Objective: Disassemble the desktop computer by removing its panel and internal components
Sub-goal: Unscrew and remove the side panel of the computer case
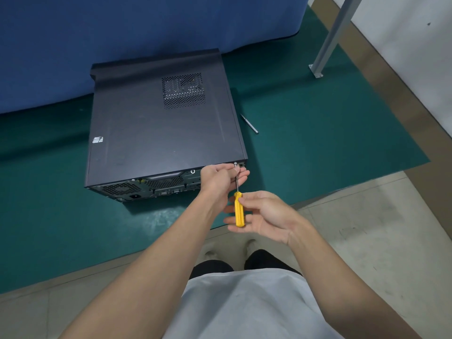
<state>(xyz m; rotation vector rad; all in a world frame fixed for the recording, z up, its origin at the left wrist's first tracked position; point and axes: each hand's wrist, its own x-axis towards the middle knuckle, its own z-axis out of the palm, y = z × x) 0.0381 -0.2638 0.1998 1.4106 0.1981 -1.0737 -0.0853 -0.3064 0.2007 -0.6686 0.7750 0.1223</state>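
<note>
The computer (pixel 166 143) lies on its side on the green floor mat (pixel 318 143), panel (pixel 137 113) uppermost. The left hand (pixel 219 179) pinches the screwdriver (pixel 239 209) shaft at a rear corner screw (pixel 235 164); the right hand (pixel 266 214) fingers loosely grasp the yellow handle. Risk, as judged: the light grip lets the tip slip, rounding the screw head or dropping the screw

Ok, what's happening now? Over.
Right hand holds yellow-handled screwdriver, left hand pinches shaft, tip at rear screw. Black desktop computer case, panel on. Nothing blocking.
</note>
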